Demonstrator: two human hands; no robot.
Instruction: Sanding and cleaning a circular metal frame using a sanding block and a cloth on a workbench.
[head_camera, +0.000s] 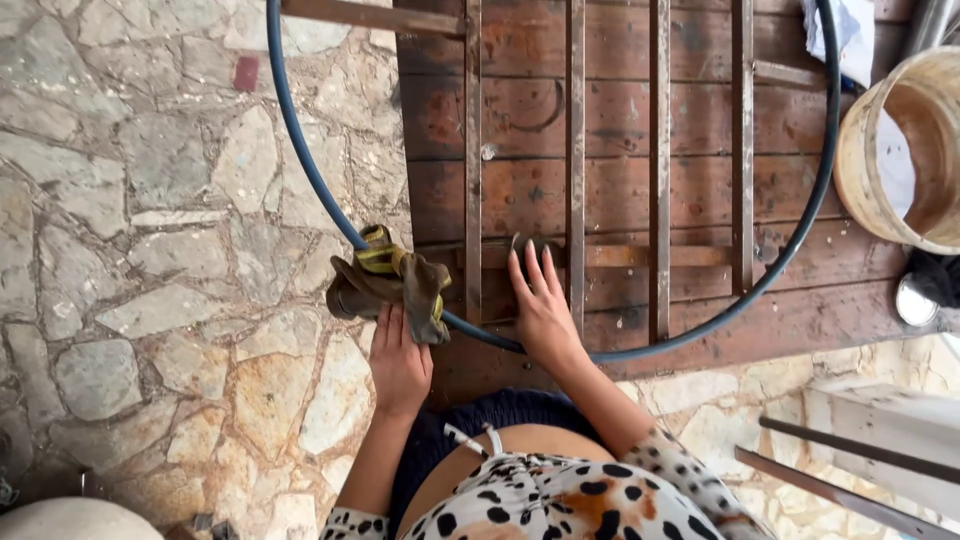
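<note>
L hand (398, 360) sits at approx 6 o'clock of the frame, slightly left of centre, fingers clenched on an olive-brown work glove (392, 282) w/ a yellow band; the glove bunches just above the knuckles and lies across a blue hose (300, 150). R hand (543, 305) is just beside it at 3 o'clock, palm down and released, fingers spread flat on a rusty metal gate (610, 170) lying on the ground, fingertips touching a crossbar near one vertical bar. The gate fills the frame from 12 to 3 o'clock, w/ thin upright bars over reddish-brown sheet panels. The hose loops in a wide arc: down from the top edge at 11 o'clock, under the glove, passing below the R hand, then up again toward 1 o'clock. Stone paving (150, 250) covers the left half, 7 to 11 o'clock. A worn plastic bucket (900, 150), tilted on its side w/ the open mouth showing, is at 2 o'clock, well apart from both hands. Spotted fabric (560, 495) of the person's clothing at 6 o'clock.
</note>
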